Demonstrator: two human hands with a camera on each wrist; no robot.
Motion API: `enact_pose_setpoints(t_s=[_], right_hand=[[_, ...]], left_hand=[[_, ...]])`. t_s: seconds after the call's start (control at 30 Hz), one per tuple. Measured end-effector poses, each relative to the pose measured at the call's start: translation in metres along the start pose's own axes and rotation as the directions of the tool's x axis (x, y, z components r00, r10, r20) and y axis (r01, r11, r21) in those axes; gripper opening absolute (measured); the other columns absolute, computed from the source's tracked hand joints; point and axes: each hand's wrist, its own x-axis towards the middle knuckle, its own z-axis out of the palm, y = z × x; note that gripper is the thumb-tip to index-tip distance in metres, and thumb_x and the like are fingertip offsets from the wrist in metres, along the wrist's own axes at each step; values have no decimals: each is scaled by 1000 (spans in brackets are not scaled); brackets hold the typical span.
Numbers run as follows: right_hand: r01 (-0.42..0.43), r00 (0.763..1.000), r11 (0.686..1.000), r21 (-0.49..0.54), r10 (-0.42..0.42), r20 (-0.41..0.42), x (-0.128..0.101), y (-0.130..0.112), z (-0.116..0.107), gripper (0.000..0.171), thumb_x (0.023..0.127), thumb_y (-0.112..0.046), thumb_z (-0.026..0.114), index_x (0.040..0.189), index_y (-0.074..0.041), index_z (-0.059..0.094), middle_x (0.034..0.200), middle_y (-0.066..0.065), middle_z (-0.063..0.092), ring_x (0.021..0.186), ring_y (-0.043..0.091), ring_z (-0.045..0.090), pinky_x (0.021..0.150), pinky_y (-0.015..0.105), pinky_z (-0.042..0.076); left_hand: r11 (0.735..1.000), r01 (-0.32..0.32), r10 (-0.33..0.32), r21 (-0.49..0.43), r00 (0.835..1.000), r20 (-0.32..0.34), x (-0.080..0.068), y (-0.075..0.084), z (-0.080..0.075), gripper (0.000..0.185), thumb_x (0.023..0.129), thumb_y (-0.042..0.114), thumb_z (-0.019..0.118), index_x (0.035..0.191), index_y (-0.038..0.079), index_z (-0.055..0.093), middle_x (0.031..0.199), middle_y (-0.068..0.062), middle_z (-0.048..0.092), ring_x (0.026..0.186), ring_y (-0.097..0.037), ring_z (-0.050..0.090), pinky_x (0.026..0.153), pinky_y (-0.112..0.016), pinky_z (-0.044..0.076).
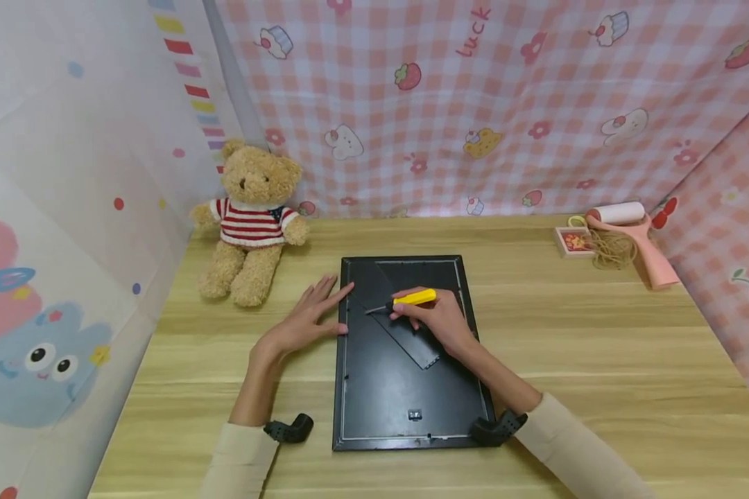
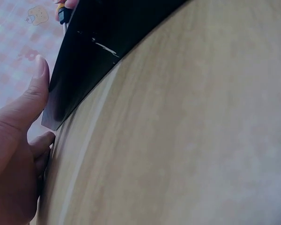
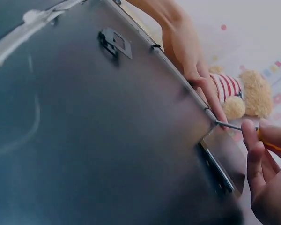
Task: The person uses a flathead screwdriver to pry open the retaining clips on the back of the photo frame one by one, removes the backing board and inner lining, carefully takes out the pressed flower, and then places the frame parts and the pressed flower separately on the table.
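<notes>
A black picture frame (image 1: pixel 387 395) lies back side up on the wooden table, its stand leg (image 1: pixel 406 339) slanting across the backing. My right hand (image 1: pixel 440 319) pinches a yellow-handled screwdriver (image 1: pixel 415 297) above the frame. The thin shaft points left, and in the right wrist view its tip meets the frame's inner edge close to a small tab. With fingers spread, my left hand (image 1: pixel 302 322) rests beside the frame; its index finger and thumb touch the left side. The left wrist view shows the left thumb (image 2: pixel 37 89) against the frame's outer side (image 2: pixel 84 56).
A teddy bear (image 1: pixel 252 225) in a striped sweater sits at the back left. At the back right lie a pink slingshot-shaped tool (image 1: pixel 652 256), a white roll (image 1: pixel 618 213), a bundle of tan cord (image 1: pixel 614 251) and a small box (image 1: pixel 575 242). Patterned cloth (image 1: pixel 443 104) hangs behind the table.
</notes>
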Motion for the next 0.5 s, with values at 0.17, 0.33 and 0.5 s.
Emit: enact_pose_setpoints(t_s=[0.17, 0.33, 0.5], right_hand=[[26, 1000, 999, 24, -26, 14, 3, -1, 10, 24, 103, -9, 77, 123, 5, 78, 97, 20, 84, 66, 16, 66, 66, 21, 53], [2, 999, 997, 74, -5, 37, 7, -2, 17, 26, 102, -6, 78, 124, 7, 76, 105, 22, 82, 84, 14, 82, 87, 25, 66], [-16, 1000, 999, 30, 16, 12, 8, -2, 19, 26, 102, -11, 79, 124, 4, 77, 111, 18, 82, 93, 17, 84, 103, 26, 61]], left_hand=[[1000, -5, 5, -8, 1000, 11, -2, 3, -1, 100, 96, 70, 70, 177, 35, 23, 186, -14, -2, 172, -34, -11, 137, -60, -9], [1000, -10, 10, -14, 1000, 8, -2, 5, -2, 100, 95, 68, 73, 176, 35, 25, 186, -15, -1, 172, -37, -10, 137, -61, -9], [1000, -5, 5, -29, 1000, 9, -1, 7, -2, 103, 94, 71, 73, 176, 32, 26, 185, -18, 5, 172, -37, -10, 137, -60, -9]])
